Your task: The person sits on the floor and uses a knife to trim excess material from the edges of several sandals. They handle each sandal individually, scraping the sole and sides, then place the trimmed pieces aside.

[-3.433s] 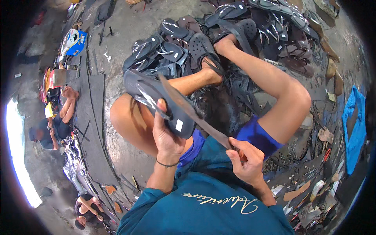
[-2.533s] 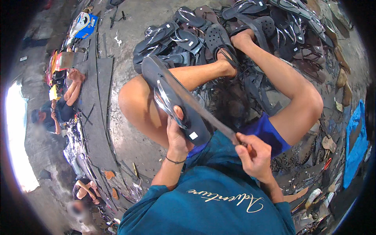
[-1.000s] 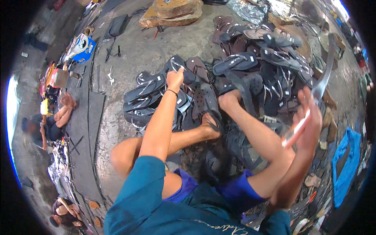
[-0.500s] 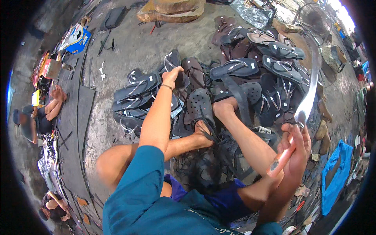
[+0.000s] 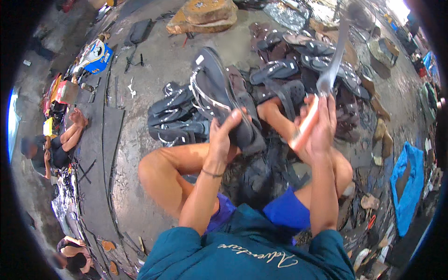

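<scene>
My left hand (image 5: 224, 137) grips a dark flip-flop sandal (image 5: 219, 100), raised above my left knee with its strap side toward me. My right hand (image 5: 319, 126) holds a long knife (image 5: 329, 70) by its pale handle, the blade pointing up and away over the heap. Between and beyond both hands lies a pile of dark flip-flops (image 5: 298, 70) on the concrete floor. My bare legs are bent, my right foot (image 5: 270, 109) resting among the sandals.
A second small stack of sandals (image 5: 172, 116) lies left of my knee. A flat stone block (image 5: 203, 14) sits at the far edge. Another person (image 5: 53, 149) sits at left beside dark rubber sheets (image 5: 100, 154). A blue cloth (image 5: 408, 186) lies at right.
My left hand reached out to the pile and has come back holding a sandal. My right hand swung the knife from my lap out to the right, then up before me.
</scene>
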### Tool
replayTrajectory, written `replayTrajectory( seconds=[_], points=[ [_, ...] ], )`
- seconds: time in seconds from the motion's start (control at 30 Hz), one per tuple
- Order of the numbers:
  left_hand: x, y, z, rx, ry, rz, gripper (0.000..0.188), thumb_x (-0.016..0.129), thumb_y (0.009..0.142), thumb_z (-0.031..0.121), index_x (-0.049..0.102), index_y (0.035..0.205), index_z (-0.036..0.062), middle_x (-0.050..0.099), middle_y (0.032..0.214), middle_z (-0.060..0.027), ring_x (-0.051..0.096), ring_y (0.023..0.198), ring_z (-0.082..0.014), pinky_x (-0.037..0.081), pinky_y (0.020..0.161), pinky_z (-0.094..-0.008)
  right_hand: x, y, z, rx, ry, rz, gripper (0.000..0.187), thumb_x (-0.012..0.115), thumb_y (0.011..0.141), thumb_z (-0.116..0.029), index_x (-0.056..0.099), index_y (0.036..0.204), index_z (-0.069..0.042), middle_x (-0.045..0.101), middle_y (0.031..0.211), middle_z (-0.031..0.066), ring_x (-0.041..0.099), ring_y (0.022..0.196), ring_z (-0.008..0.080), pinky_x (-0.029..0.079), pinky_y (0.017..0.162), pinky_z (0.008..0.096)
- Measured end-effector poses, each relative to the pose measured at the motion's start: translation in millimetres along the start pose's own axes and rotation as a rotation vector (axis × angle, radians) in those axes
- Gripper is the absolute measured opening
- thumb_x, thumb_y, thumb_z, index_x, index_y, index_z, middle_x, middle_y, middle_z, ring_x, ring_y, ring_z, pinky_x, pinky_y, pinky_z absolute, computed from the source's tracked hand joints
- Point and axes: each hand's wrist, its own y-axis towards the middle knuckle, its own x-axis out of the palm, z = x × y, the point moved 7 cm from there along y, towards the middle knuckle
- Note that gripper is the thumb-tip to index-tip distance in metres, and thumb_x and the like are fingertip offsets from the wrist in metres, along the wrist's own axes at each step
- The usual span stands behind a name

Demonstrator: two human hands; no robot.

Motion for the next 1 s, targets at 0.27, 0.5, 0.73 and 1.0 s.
replayTrajectory(
  seconds=[0.27, 0.5, 0.73, 1.0],
  points=[
    [-24, -116, -70, -0.097, 0.256, 0.066, 0.042, 0.064, 0.095, 0.03, 0.054, 0.123, -0.0002, 0.062, 0.11, -0.0033, 0.055, 0.1, -0.0096, 0.045, 0.091, -0.0272, 54, -25, 27, -0.259, 0.168, -0.022, 0.044, 0.044, 0.101, -0.046, 0.049, 0.086, -0.005, 0.045, 0.059, 0.0024, 0.043, 0.043, 0.0109, 0.037, 0.038, 0.026],
    [-34, -106, -60, -0.098, 0.205, 0.115, 0.039, 0.058, 0.098, 0.032, 0.057, 0.12, -0.0004, 0.064, 0.11, -0.0047, 0.059, 0.1, -0.0112, 0.048, 0.087, -0.0278, 56, -104, 53, -0.3, 0.029, -0.212, 0.04, 0.04, 0.104, -0.039, 0.045, 0.083, -0.006, 0.043, 0.058, 0.001, 0.042, 0.046, 0.0076, 0.037, 0.043, 0.0223],
    [-72, -111, -27, -0.087, 0.262, 0.279, 0.046, 0.054, 0.097, 0.046, 0.06, 0.101, 0.0014, 0.065, 0.083, -0.0061, 0.063, 0.068, -0.0115, 0.051, 0.058, -0.0264, 32, -160, 54, 0.041, -0.149, -0.312, 0.034, 0.045, 0.103, -0.032, 0.042, 0.121, -0.003, 0.056, 0.081, 0.0042, 0.049, 0.061, 0.0068, 0.042, 0.052, 0.02],
    [-98, -174, -1, -0.132, 0.161, 0.316, 0.05, 0.045, 0.1, 0.049, 0.058, 0.096, 0.0017, 0.064, 0.079, -0.0099, 0.063, 0.066, -0.0162, 0.052, 0.059, -0.0286, -11, -218, 38, 0.032, -0.742, -0.835, 0.033, 0.069, 0.086, -0.009, 0.065, 0.119, -0.003, 0.065, 0.079, 0.0096, 0.059, 0.06, 0.0143, 0.047, 0.055, 0.027]
  ],
)
